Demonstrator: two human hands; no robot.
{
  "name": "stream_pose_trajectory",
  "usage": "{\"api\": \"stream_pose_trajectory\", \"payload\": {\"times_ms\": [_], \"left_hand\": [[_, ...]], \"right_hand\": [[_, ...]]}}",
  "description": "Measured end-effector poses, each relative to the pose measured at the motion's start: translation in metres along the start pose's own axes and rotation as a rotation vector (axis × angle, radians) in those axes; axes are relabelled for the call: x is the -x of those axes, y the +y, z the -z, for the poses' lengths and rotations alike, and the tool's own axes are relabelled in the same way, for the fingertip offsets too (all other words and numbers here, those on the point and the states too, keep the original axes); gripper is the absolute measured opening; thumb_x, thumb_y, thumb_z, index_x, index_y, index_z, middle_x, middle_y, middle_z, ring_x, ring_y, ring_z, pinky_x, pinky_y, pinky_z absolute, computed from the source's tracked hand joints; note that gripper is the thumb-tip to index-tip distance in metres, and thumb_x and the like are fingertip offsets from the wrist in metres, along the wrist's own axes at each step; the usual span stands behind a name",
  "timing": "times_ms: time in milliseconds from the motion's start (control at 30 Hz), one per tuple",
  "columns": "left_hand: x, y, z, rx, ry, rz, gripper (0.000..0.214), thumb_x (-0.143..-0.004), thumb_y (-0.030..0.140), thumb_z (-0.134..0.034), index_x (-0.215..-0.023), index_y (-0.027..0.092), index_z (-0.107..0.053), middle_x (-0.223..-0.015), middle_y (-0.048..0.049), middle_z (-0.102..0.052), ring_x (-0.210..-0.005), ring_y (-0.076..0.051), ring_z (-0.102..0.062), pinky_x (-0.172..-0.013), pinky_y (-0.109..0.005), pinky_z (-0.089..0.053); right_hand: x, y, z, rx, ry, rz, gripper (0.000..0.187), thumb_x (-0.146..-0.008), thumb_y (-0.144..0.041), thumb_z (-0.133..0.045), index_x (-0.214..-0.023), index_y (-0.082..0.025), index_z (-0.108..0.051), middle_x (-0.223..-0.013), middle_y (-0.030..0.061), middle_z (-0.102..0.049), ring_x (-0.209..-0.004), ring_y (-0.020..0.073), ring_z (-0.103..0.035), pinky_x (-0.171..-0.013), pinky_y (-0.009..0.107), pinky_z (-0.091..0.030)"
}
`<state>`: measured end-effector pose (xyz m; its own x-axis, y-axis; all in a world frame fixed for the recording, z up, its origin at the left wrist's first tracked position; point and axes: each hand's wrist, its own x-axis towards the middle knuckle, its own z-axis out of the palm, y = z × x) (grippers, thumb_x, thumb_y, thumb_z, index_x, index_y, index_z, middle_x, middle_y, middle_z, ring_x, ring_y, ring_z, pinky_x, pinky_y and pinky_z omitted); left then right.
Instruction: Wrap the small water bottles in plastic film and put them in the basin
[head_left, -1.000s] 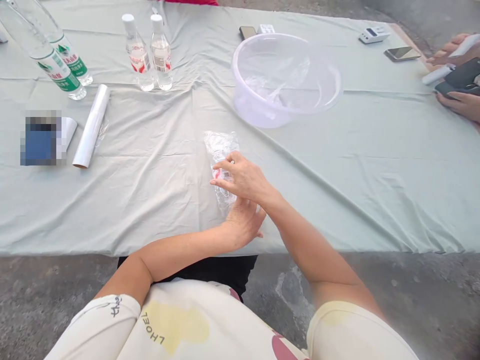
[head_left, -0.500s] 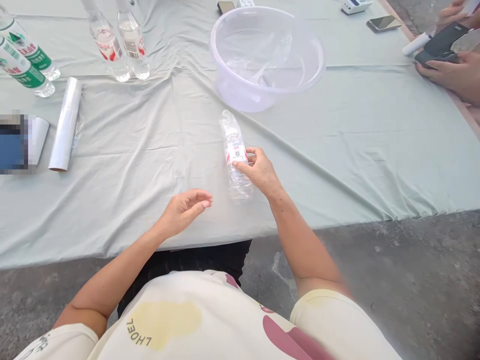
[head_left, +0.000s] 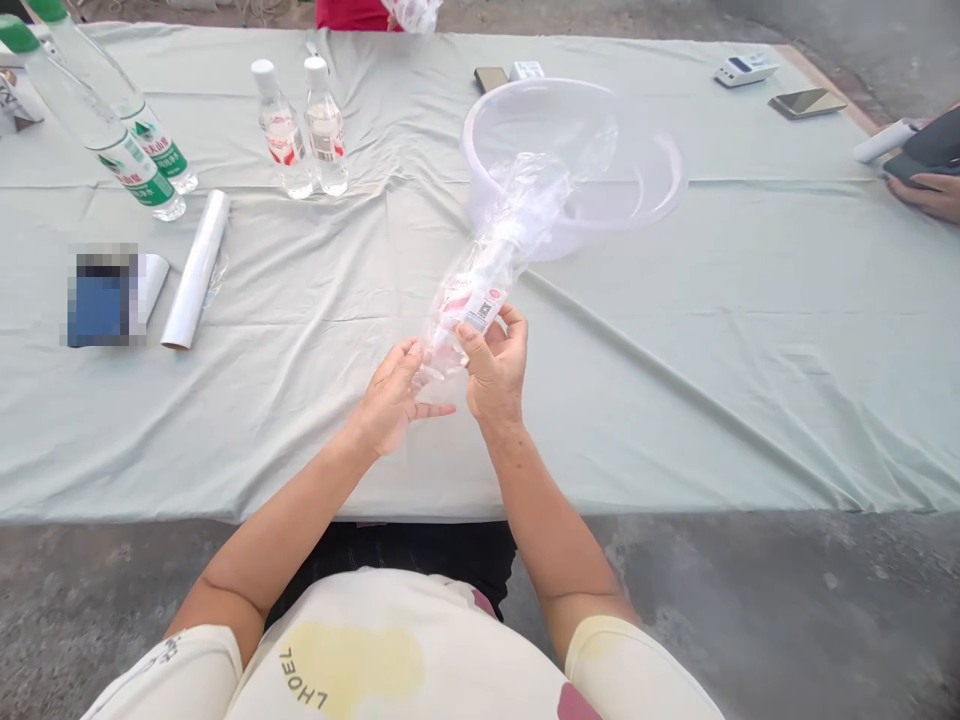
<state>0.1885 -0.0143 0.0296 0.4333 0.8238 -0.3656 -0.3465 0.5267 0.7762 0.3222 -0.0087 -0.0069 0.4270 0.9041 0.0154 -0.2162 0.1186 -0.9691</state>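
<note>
The wrapped bottle [head_left: 472, 295], lying on the counter [head_left: 300, 430] a moment ago, is now lifted and tilted toward the basin [head_left: 551, 84] — the right hand [head_left: 497, 375] grips its side; the left hand [head_left: 386, 398], loosely spread, supports its base, so both hands work it.

Clear bottle [head_left: 466, 298], pale lilac basin [head_left: 491, 140]

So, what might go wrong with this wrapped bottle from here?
The wrapped bottle could slip: the right hand grips it through crinkled plastic, and the left hand, at its base, has spread fingers.

Its far end overlaps the basin in this view, so it might bump the rim, though I can't tell how close it is.

The loose film beyond the cap might snag.
</note>
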Motion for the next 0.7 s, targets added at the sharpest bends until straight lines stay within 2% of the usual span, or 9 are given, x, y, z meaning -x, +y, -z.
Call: {"api": "stream_pose_trajectory", "payload": {"times_ms": [100, 167, 233, 367, 433, 467, 533, 600, 700], "left_hand": [[-0.010, -0.002, 0.006, 0.168, -0.049, 0.030, 0.047, -0.093, 0.060, -0.054, -0.118, 0.023, -0.064, -0.134, -0.0120, -0.061, -0.128, -0.033, -0.055, -0.092, -0.053, -0.057], [-0.017, -0.002, 0.015, 0.228, 0.036, 0.049, 0.045, -0.093, 0.058, -0.056, -0.116, 0.022, -0.066, -0.129, -0.0115, -0.065, -0.119, -0.029, -0.061, -0.087, -0.045, -0.059], [-0.024, -0.001, 0.027, 0.238, 0.183, 0.023, 0.035, -0.090, 0.050, -0.062, -0.110, 0.021, -0.067, -0.125, -0.0101, -0.066, -0.108, -0.023, -0.064, -0.077, -0.035, -0.059], [-0.034, 0.003, 0.049, 0.151, 0.318, -0.084, 0.025, -0.081, 0.040, -0.069, -0.096, 0.020, -0.066, -0.112, -0.0076, -0.065, -0.094, -0.019, -0.062, -0.064, -0.027, -0.054], [-0.039, 0.003, 0.056, 0.096, 0.336, -0.149, 0.023, -0.077, 0.039, -0.071, -0.088, 0.020, -0.065, -0.101, -0.0052, -0.064, -0.088, -0.018, -0.061, -0.062, -0.027, -0.052], [-0.040, 0.002, 0.058, 0.075, 0.333, -0.187, 0.023, -0.075, 0.039, -0.071, -0.086, 0.020, -0.064, -0.097, -0.0041, -0.063, -0.085, -0.018, -0.060, -0.061, -0.027, -0.051], [-0.043, 0.000, 0.062, 0.075, 0.300, -0.264, 0.024, -0.074, 0.040, -0.070, -0.085, 0.021, -0.062, -0.091, -0.0021, -0.061, -0.080, -0.017, -0.059, -0.061, -0.027, -0.048], [-0.045, -0.002, 0.067, 0.118, 0.267, -0.364, 0.024, -0.074, 0.042, -0.069, -0.086, 0.022, -0.060, -0.088, -0.0005, -0.061, -0.080, -0.016, -0.059, -0.067, -0.028, -0.048], [-0.045, -0.006, 0.077, 0.106, 0.252, -0.521, 0.021, -0.076, 0.040, -0.067, -0.085, 0.024, -0.057, -0.094, 0.0004, -0.061, -0.091, -0.017, -0.061, -0.081, -0.032, -0.049]], "right_hand": [[0.007, 0.010, -0.014, -0.004, -0.054, 0.045, 0.065, -0.072, -0.048, -0.080, -0.120, -0.030, -0.040, -0.119, 0.0063, -0.065, -0.105, 0.0217, -0.069, -0.085, 0.038, -0.059], [0.009, 0.014, -0.013, 0.075, -0.131, 0.069, 0.061, -0.073, -0.046, -0.080, -0.120, -0.029, -0.043, -0.117, 0.0064, -0.067, -0.107, 0.0226, -0.068, -0.092, 0.043, -0.057], [0.006, 0.011, -0.005, 0.244, -0.136, 0.137, 0.044, -0.079, -0.045, -0.076, -0.112, -0.027, -0.053, -0.112, 0.0062, -0.069, -0.109, 0.0236, -0.067, -0.096, 0.047, -0.054], [-0.015, -0.021, 0.011, 0.495, -0.011, 0.652, 0.010, -0.092, -0.036, -0.060, -0.095, -0.027, -0.064, -0.100, 0.0039, -0.071, -0.106, 0.0234, -0.067, -0.096, 0.048, -0.053], [-0.032, -0.040, 0.012, 0.573, -0.121, 0.882, 0.008, -0.091, -0.033, -0.060, -0.095, -0.029, -0.066, -0.100, 0.0031, -0.073, -0.112, 0.0247, -0.065, -0.102, 0.049, -0.050], [-0.041, -0.046, 0.011, 0.611, -0.192, 0.915, 0.009, -0.090, -0.035, -0.062, -0.096, -0.030, -0.067, -0.104, 0.0035, -0.073, -0.118, 0.0257, -0.062, -0.105, 0.049, -0.047], [-0.057, -0.049, 0.005, 0.625, -0.315, 0.796, 0.020, -0.087, -0.045, -0.065, -0.100, -0.029, -0.067, -0.115, 0.0050, -0.071, -0.126, 0.0272, -0.058, -0.106, 0.048, -0.046], [-0.065, -0.038, -0.003, 0.518, -0.416, 0.528, 0.037, -0.085, -0.059, -0.062, -0.102, -0.027, -0.064, -0.115, 0.0066, -0.071, -0.118, 0.0277, -0.063, -0.098, 0.047, -0.052], [-0.059, -0.010, -0.020, 0.232, -0.439, 0.182, 0.050, -0.082, -0.075, -0.055, -0.095, -0.027, -0.055, -0.103, 0.0061, -0.072, -0.102, 0.0289, -0.069, -0.082, 0.046, -0.057]]}}
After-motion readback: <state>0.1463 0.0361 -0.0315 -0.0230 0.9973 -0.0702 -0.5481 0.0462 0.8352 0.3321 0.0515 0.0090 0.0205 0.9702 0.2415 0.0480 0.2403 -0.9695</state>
